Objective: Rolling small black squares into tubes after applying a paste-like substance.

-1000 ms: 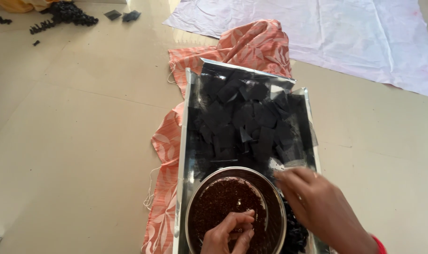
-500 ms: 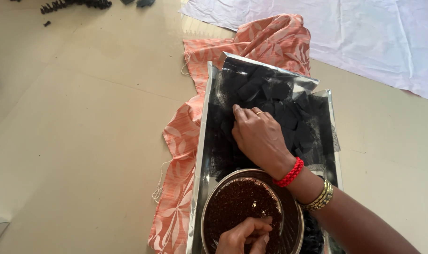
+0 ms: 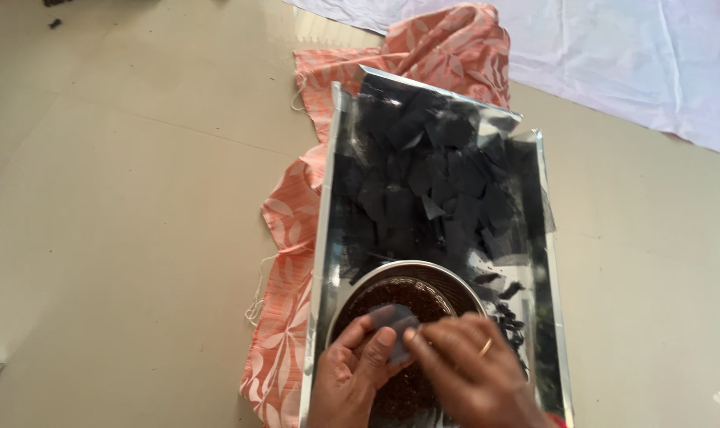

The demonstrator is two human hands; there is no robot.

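A shiny metal tray [image 3: 325, 230] lies on an orange patterned cloth [image 3: 293, 214] on the floor. Several flat black pieces [image 3: 431, 190] cover its far half. At the near end stands a round steel bowl [image 3: 447, 279] holding a dark brown grainy mass. My left hand [image 3: 352, 376] and my right hand [image 3: 471, 372], which wears a ring, meet over the bowl. Together they pinch one small dark flat piece [image 3: 393, 323] between thumbs and fingers.
A white sheet [image 3: 613, 55] is spread on the floor at the far right, beyond the tray. Beige floor tiles [image 3: 122, 198] extend to the left. A few dark scraps [image 3: 53, 24] lie at the far left corner.
My right hand has come back from the black pieces in the tray to the bowl. Both hands now grip one dark piece together. The camera has tilted nearer.
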